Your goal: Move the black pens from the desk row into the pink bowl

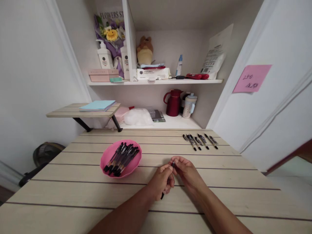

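My left hand [162, 180] is closed round a pen [162, 195], whose black end pokes out below the fist. At the pen's upper end, the fingertips of my right hand [184, 170] are pinched together, touching it beside my left thumb. Most of the barrel is hidden by my fingers. To the left stands a pink bowl [104, 156] holding several black-ended pens [123, 157], all lying slantwise. Several more pens [204, 144] and separate dark caps [198, 140] lie in a loose row at the table's back right.
The slatted wooden table [97, 201] carries a small raised shelf [70, 110] with blue paper [97, 105] at its back left. Behind are a red jug [173, 103], a pale cup [188, 107] and a white cabinet shelf [156, 82]. A pink note [252, 78] hangs at right.
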`<action>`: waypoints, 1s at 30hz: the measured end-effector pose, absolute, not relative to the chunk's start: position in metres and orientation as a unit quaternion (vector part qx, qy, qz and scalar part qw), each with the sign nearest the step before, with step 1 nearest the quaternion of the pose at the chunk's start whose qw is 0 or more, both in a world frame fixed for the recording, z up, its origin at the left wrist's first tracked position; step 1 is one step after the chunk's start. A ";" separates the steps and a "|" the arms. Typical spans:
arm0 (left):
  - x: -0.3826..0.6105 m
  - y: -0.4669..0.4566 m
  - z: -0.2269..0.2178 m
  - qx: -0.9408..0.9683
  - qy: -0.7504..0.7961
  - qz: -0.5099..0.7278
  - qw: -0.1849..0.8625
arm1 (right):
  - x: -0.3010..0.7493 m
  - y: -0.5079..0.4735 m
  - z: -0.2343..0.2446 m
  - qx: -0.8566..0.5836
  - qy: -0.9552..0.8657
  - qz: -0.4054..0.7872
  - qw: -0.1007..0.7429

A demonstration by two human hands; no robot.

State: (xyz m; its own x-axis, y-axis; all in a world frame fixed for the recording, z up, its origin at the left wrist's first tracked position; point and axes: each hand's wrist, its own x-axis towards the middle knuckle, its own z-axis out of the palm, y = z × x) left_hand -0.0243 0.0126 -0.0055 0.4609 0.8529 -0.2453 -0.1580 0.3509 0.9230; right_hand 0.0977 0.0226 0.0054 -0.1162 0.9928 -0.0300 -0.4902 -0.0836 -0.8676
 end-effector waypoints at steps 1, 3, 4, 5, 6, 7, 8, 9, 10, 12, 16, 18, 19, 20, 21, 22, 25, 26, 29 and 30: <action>-0.024 0.012 -0.005 0.449 0.383 0.351 0.727 | 0.097 0.023 0.005 -0.341 -0.359 0.656 0.570; -0.024 0.012 -0.005 0.445 0.380 0.358 0.727 | 0.096 0.023 0.002 -0.348 -0.360 0.660 0.561; -0.024 0.012 -0.005 0.444 0.380 0.361 0.727 | 0.097 0.023 0.001 -0.355 -0.367 0.659 0.553; -0.024 0.011 -0.004 0.443 0.381 0.362 0.727 | 0.097 0.023 0.000 -0.362 -0.376 0.656 0.545; -0.024 0.011 -0.004 0.442 0.384 0.361 0.726 | 0.098 0.024 -0.001 -0.365 -0.384 0.652 0.542; -0.024 0.011 -0.003 0.442 0.386 0.360 0.725 | 0.099 0.024 -0.001 -0.362 -0.385 0.650 0.546; -0.024 0.011 -0.003 0.442 0.388 0.357 0.726 | 0.100 0.024 -0.001 -0.353 -0.379 0.652 0.554; -0.024 0.011 -0.003 0.443 0.388 0.356 0.726 | 0.101 0.025 0.000 -0.342 -0.365 0.655 0.566; -0.024 0.011 -0.003 0.444 0.386 0.354 0.727 | 0.103 0.026 0.001 -0.333 -0.348 0.658 0.579; -0.024 0.011 -0.004 0.445 0.380 0.354 0.730 | 0.106 0.027 0.004 -0.329 -0.313 0.657 0.602; -0.026 0.012 -0.005 0.443 0.373 0.355 0.734 | 0.120 0.035 0.003 -0.368 -0.297 0.624 0.621; -0.026 0.012 -0.005 0.441 0.374 0.354 0.736 | 0.132 0.044 -0.001 -0.417 -0.319 0.581 0.622; -0.026 0.012 -0.005 0.439 0.374 0.352 0.737 | 0.140 0.050 -0.004 -0.450 -0.337 0.549 0.618; -0.027 0.013 -0.005 0.439 0.374 0.350 0.738 | 0.149 0.057 -0.006 -0.486 -0.362 0.514 0.607; -0.027 0.013 -0.005 0.438 0.374 0.348 0.740 | 0.159 0.065 -0.008 -0.525 -0.394 0.473 0.588; -0.027 0.013 -0.006 0.438 0.374 0.346 0.741 | 0.169 0.072 -0.010 -0.567 -0.430 0.422 0.561; -0.027 0.014 -0.007 0.440 0.373 0.346 0.740 | 0.195 0.092 -0.009 -0.688 -0.562 0.245 0.390; -0.027 0.014 -0.007 0.441 0.371 0.346 0.740 | 0.202 0.097 -0.007 -0.720 -0.595 0.172 0.313; -0.026 0.014 -0.008 0.442 0.365 0.346 0.743 | 0.212 0.111 0.000 -0.767 -0.631 0.008 0.118; -0.026 0.014 -0.008 0.441 0.364 0.346 0.744 | 0.213 0.115 0.002 -0.770 -0.632 -0.015 0.082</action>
State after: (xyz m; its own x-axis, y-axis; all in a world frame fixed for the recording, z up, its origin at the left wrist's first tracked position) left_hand -0.0265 0.0137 -0.0077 0.4955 0.8357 -0.2367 -0.1934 0.3718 0.9079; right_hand 0.2126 0.1152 0.0021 0.2008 0.9714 0.1270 0.9763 -0.1877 -0.1079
